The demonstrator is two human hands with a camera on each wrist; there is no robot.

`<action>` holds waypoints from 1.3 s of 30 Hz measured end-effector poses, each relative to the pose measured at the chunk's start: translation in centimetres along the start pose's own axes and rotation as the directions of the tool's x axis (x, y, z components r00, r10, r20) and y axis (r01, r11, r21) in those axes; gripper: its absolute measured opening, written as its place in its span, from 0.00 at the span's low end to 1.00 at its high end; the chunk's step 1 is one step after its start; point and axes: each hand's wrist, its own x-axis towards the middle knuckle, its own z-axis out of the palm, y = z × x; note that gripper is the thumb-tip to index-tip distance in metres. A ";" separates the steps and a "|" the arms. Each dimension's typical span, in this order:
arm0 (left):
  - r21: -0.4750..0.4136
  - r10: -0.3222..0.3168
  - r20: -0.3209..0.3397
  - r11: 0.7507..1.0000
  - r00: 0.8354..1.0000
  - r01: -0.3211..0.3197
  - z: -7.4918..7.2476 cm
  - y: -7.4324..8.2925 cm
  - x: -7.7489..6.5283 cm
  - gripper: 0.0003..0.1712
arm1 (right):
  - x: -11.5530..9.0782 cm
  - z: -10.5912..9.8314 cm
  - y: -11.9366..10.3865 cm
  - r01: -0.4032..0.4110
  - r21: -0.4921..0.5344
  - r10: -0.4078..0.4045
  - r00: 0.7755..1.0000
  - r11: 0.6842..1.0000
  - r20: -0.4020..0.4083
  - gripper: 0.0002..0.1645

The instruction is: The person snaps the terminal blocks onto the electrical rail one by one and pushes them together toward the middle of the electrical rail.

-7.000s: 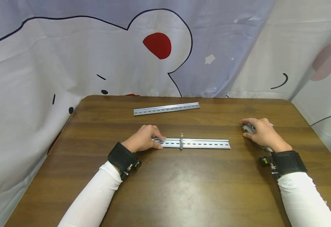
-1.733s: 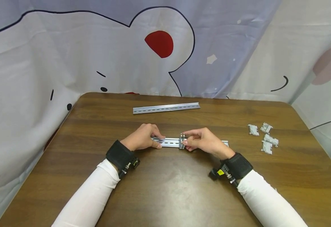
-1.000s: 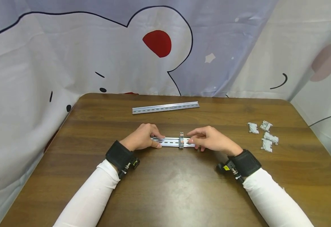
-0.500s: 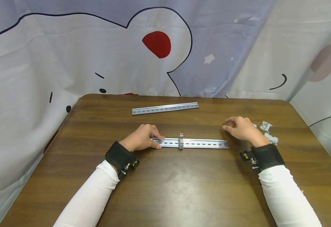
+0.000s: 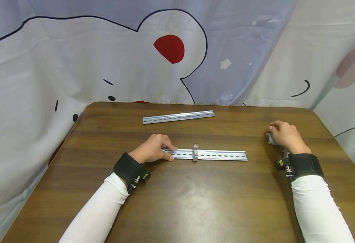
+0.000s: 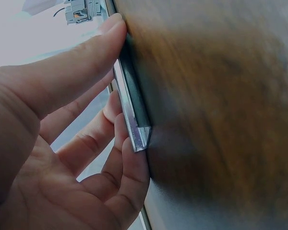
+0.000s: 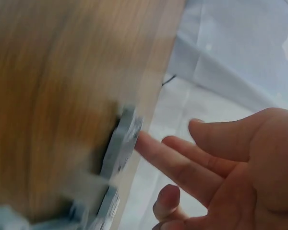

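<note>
Your left hand (image 5: 154, 148) holds the slotted rail (image 5: 217, 155) near its left end, thumb on the near edge and the other fingers along the far one. The rail lies along the surface (image 5: 165, 209), running crosswise in front of you, its right end free. Close to its middle, well clear of your thumb, narrow clipped blocks (image 5: 195, 152) stand upright across it, pressed side by side. From the left wrist, you can see the rail's bent channel profile at its end, just by your smallest fingers.

Your right hand (image 5: 287, 136) is out at the far right, above the loose parts. Its fingers are wide, the thumb well apart from the rest, and they grip nothing. One fingertip comes right up to a grey block (image 7: 121, 143) lying on the surface (whether it actually touches, the blurred right wrist view won't tell you). More loose blocks (image 7: 105, 211) lie just beside that one, mostly hidden by your hand and wrist from above, so you cannot count them.

Beyond the rail you hold, a second rail (image 5: 178, 117) lies at a slight slant, its right end farther from you. You wear a black strap on each wrist and white sleeves (image 5: 95, 212); a printed curtain (image 5: 74, 60) hangs behind the surface's far edge.
</note>
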 end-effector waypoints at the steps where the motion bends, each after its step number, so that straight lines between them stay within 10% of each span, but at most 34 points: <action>1: 0.001 0.002 -0.002 1.000 1.000 -0.002 0.0 0.0 0.0 0.22 | -0.1 -0.1 0.3 -0.012 -0.005 0.012 1.000 1.000 -0.003 0.27; 10: -0.004 -0.011 0.000 1.000 1.000 0.011 0.1 0.0 0.1 0.22 | -0.6 -0.6 1.1 -0.133 -0.077 0.137 0.989 0.988 0.052 0.43; 28: -0.032 -0.002 -0.007 0.999 1.000 0.002 0.1 -0.1 0.0 0.22 | -1.0 -1.3 -1.0 -0.026 -0.019 0.029 0.991 0.999 0.132 0.24; 39: -0.042 0.002 -0.006 0.999 1.000 -0.002 0.1 -0.1 -0.1 0.22 | -2.2 -1.4 -4.4 0.093 0.041 -0.101 0.893 0.995 0.439 0.14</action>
